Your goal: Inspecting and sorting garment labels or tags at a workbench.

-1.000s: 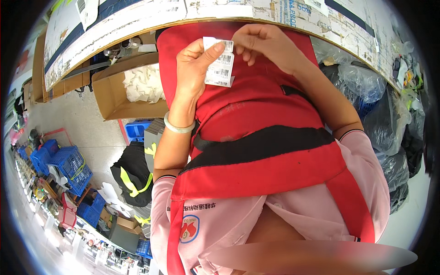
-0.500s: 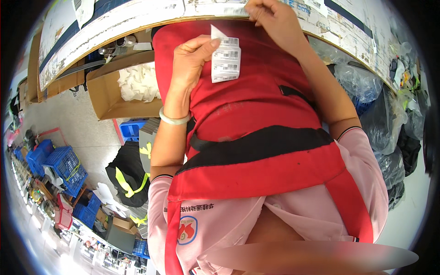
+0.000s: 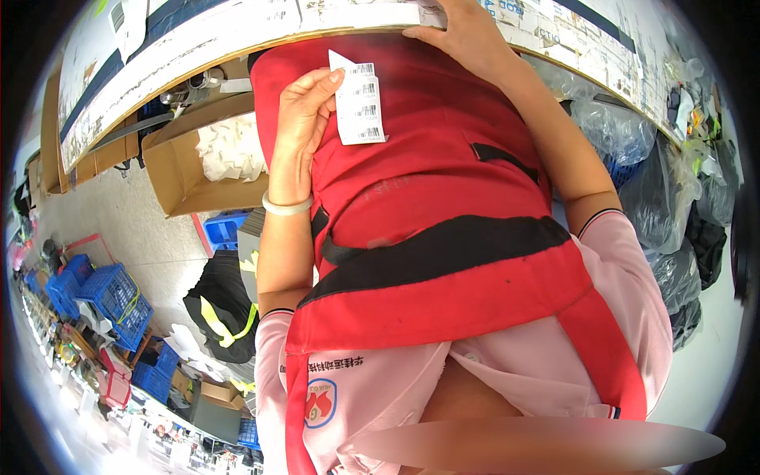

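Note:
My left hand [image 3: 305, 111] pinches a short strip of white barcode labels [image 3: 360, 111] between thumb and fingers. The strip hangs in front of the red apron [image 3: 443, 119], its blank backing folded to a point at the top. My right hand [image 3: 469, 39] rests on the near edge of the white worktable [image 3: 546, 39], thumb stretched out sideways. Its fingertips run up to the top of the picture and are partly cut off. Just left of the thumb lies a blank white strip [image 3: 372, 17] along the table edge.
An open cardboard box [image 3: 178, 170] with crumpled pale paper scraps stands left below the table. Blue plastic crates [image 3: 119, 301] and a black bag [image 3: 222, 305] are on the floor at left. Clear plastic bags [image 3: 657, 198] crowd the right side.
My left hand and the label strip have shifted slightly left. My right hand has gone from bent, gathered fingers to lying on the table edge with its thumb spread.

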### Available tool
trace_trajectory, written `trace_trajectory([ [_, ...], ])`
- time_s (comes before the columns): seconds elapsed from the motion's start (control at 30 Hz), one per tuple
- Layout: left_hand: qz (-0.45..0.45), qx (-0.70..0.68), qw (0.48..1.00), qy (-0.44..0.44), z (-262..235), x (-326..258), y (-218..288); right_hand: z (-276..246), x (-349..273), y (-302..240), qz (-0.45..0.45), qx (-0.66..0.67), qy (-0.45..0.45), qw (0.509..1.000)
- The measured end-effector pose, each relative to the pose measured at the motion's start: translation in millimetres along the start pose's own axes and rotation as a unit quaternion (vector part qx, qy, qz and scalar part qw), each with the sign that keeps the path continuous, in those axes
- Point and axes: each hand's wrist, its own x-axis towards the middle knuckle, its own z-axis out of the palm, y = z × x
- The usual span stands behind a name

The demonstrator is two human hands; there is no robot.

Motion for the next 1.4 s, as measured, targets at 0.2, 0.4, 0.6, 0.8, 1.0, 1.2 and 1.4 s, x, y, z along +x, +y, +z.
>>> trace_trajectory([
  [0.2, 0.003, -0.001, 1.000, -0.002, -0.1, 1.5, -0.7, 6.1, 0.9, 16.0, -0.020, 0.006, 0.014, 1.000],
  [0.4, 0.004, -0.005, 1.000, -0.006, 0.2, 0.0, 0.4, 7.0, 0.6, 11.4, -0.019, 0.031, 0.016, 0.999],
  [0.6, 0.013, -0.007, 1.000, -0.003, 2.0, -0.3, 0.8, -3.6, 13.2, -0.5, 0.073, 0.232, 0.015, 0.970],
  [0.8, 0.025, 0.008, 1.000, 0.002, 1.0, -0.1, -1.3, 6.8, 24.4, 12.9, 0.161, 0.289, -0.037, 0.943],
  [1.0, 0.029, 0.019, 0.999, 0.010, 4.6, -1.1, 0.8, 4.4, 31.0, 6.0, 0.188, 0.292, -0.067, 0.935],
  [1.2, 0.032, 0.015, 0.999, 0.008, 2.6, 0.6, -0.9, 2.1, 33.2, 6.5, 0.213, 0.295, -0.080, 0.928],
  [1.4, 0.029, 0.022, 0.999, 0.024, 5.5, -0.1, -0.3, 1.3, 33.6, 3.5, 0.218, 0.277, -0.084, 0.932],
])
